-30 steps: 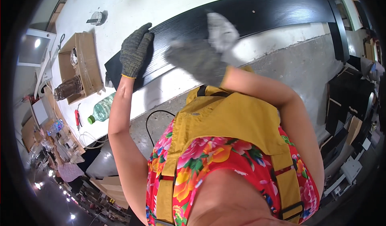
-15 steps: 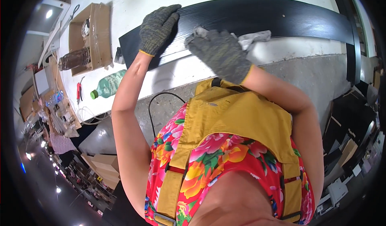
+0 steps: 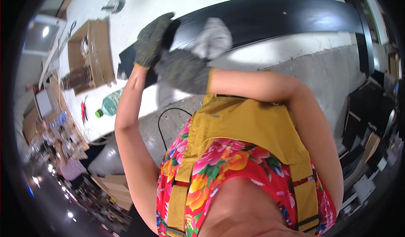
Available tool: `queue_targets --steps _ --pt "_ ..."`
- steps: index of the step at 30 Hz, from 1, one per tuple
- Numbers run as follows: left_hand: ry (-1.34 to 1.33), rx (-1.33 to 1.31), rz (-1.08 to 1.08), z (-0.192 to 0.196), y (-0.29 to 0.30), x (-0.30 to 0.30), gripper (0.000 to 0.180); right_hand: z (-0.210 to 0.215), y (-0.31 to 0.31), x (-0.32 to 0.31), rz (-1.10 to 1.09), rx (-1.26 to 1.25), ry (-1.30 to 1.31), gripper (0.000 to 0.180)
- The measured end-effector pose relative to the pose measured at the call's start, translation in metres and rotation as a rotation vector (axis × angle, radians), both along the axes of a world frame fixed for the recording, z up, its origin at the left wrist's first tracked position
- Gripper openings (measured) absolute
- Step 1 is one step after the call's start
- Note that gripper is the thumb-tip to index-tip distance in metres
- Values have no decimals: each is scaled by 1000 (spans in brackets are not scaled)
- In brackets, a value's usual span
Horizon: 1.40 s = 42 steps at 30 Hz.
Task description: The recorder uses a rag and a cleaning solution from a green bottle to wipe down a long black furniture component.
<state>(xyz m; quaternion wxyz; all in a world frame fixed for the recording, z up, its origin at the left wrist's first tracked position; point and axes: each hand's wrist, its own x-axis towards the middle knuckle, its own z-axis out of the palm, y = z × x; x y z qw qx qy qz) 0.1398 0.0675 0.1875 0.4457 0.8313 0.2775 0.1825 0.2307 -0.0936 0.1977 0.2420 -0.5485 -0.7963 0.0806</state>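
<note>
A long black board (image 3: 261, 17) with a wood-grain surface lies across the white tabletop. Near its left end, my left hand (image 3: 152, 40), in a dark grey knitted glove, rests on the board with its fingers stretched out. My right hand (image 3: 182, 70), gloved the same way and blurred by motion, is beside the left one at the board's near edge. It presses a pale grey rag (image 3: 214, 38), which spreads over the board beyond the glove. The right fingers are partly hidden.
An open cardboard box (image 3: 101, 53) with a brown bottle (image 3: 76, 78) stands at the left. Nearer lie a green plastic bottle (image 3: 112, 103) and a red-handled tool (image 3: 83, 110). A dark upright frame (image 3: 366, 53) is at the right. Another person (image 3: 71, 168) is far left.
My right hand has swept left along the board with the rag, coming close to my left hand. The left hand stays on the board's left end, while the whole view has shifted slightly.
</note>
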Motion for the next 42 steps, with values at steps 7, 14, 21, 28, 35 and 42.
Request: queue_targets --steps 7,14,21,28,35,42 --pt "134 186 -65 14 -5 -5 40 19 -33 136 -279 -261 -211 78" --pt "212 130 -72 30 -16 41 48 -65 -145 317 -676 -64 -514 71" --pt "79 27 -153 12 -26 62 41 -9 -56 97 -353 58 -192 36" --pt "113 104 -172 23 -35 74 43 -48 -173 355 -977 0 -526 89" --pt "111 44 -13 5 -38 73 41 -38 -331 554 -1690 -447 -354 30" --pt "183 502 604 -5 -42 46 50 -43 -375 596 -1235 492 1167 40"
